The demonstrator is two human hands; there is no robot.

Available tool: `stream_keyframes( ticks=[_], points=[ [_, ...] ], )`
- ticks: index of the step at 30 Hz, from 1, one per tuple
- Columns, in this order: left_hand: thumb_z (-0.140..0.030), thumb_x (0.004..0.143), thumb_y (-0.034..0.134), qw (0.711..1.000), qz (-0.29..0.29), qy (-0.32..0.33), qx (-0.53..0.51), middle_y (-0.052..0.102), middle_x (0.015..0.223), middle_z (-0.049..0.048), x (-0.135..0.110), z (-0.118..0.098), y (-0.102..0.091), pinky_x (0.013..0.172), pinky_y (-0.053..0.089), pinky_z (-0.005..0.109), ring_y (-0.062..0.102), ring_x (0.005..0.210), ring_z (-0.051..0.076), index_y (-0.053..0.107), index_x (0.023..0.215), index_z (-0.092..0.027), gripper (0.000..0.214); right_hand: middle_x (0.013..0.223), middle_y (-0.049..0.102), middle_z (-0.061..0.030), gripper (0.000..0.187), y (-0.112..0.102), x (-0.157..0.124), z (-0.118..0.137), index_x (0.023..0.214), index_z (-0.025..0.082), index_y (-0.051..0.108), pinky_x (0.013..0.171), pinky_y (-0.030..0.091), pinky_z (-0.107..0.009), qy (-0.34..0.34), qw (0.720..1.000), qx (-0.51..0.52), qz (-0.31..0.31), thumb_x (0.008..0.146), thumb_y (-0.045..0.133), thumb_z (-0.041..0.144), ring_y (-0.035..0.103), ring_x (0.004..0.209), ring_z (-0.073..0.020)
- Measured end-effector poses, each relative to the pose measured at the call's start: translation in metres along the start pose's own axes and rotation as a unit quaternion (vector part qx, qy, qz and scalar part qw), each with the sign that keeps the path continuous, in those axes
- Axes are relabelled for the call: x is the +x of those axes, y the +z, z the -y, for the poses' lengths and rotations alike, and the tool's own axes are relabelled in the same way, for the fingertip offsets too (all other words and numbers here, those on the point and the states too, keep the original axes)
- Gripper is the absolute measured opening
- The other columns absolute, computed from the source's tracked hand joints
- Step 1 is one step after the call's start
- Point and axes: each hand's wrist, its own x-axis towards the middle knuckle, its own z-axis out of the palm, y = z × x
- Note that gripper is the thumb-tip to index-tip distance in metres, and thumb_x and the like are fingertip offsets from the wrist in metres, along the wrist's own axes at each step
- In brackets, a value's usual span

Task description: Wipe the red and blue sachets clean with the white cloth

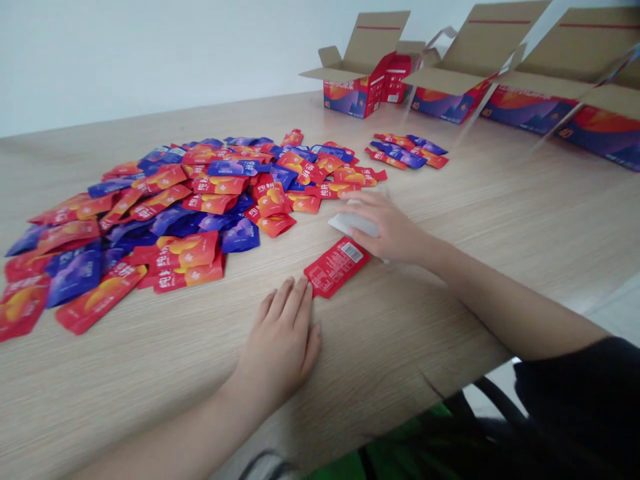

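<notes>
My left hand lies flat on the wooden table with its fingers slightly apart. Its fingertips are just beside a red sachet, which lies back side up with a barcode showing. My right hand is a little farther on, with its fingers over a white flat packet and part of the packet hidden beneath them. To the left spreads a large loose pile of red and blue sachets, with its nearest pieces close to both hands.
A small group of sachets lies beyond my right hand. Several open cardboard boxes with red and blue printed sides stand along the far right of the wooden table. A white wall rises behind. The table's near edge runs at lower right.
</notes>
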Motion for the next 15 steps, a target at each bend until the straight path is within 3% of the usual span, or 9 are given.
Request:
stream_keyframes(
  ticks=[3, 7, 11, 13, 15],
  points=[
    [-0.027, 0.093, 0.041, 1.000, 0.001, 0.001, -0.002, 0.057, 0.135, 0.0227, 0.000, -0.002, -0.002, 0.099, 0.047, 0.051, 0.052, 0.125, 0.038, 0.054, 0.132, 0.002, 0.050, 0.145, 0.045, -0.0176, 0.056, 0.011, 0.001, -0.012, 0.140, 0.018, 0.052, 0.100, 0.039, -0.059, 0.096, 0.986, -0.131, 0.046, 0.089, 0.054, 0.039, 0.044, 0.126, -0.0399],
    [-0.027, 0.093, 0.039, 1.000, 0.018, 0.003, -0.003, 0.056, 0.139, 0.0187, 0.000, -0.003, -0.004, 0.099, 0.047, 0.051, 0.050, 0.126, 0.038, 0.050, 0.137, -0.002, 0.051, 0.139, 0.049, -0.0197, 0.052, 0.020, 0.005, -0.022, 0.138, 0.015, 0.055, 0.099, 0.041, -0.054, 0.108, 0.976, -0.179, 0.057, 0.087, 0.051, 0.028, 0.048, 0.120, -0.0381],
    [-0.025, 0.094, 0.037, 1.000, 0.027, 0.012, 0.008, 0.056, 0.139, 0.0172, -0.001, -0.004, -0.006, 0.098, 0.048, 0.052, 0.050, 0.126, 0.039, 0.049, 0.139, -0.005, 0.051, 0.123, 0.062, -0.0168, 0.046, 0.001, 0.009, -0.020, 0.127, 0.009, 0.061, 0.101, 0.043, -0.044, 0.144, 0.986, -0.084, -0.026, 0.085, 0.043, 0.014, 0.057, 0.113, -0.0291],
    [-0.025, 0.093, 0.038, 1.000, 0.027, 0.013, 0.006, 0.057, 0.138, 0.0177, -0.001, -0.005, -0.006, 0.097, 0.049, 0.052, 0.051, 0.126, 0.039, 0.050, 0.137, -0.004, 0.050, 0.123, 0.062, -0.0164, 0.047, -0.007, 0.005, -0.002, 0.128, 0.007, 0.058, 0.101, 0.043, -0.042, 0.154, 0.982, -0.045, -0.104, 0.085, 0.040, 0.012, 0.057, 0.114, -0.0268],
    [-0.025, 0.093, 0.041, 1.000, 0.022, 0.013, 0.002, 0.057, 0.137, 0.0187, 0.001, -0.006, -0.007, 0.096, 0.049, 0.051, 0.051, 0.126, 0.039, 0.051, 0.135, -0.004, 0.049, 0.130, 0.058, -0.0164, 0.048, -0.005, -0.004, 0.027, 0.131, 0.007, 0.055, 0.106, 0.039, -0.041, 0.099, 0.985, -0.030, -0.136, 0.086, 0.040, 0.013, 0.052, 0.122, -0.0256]
  ],
)
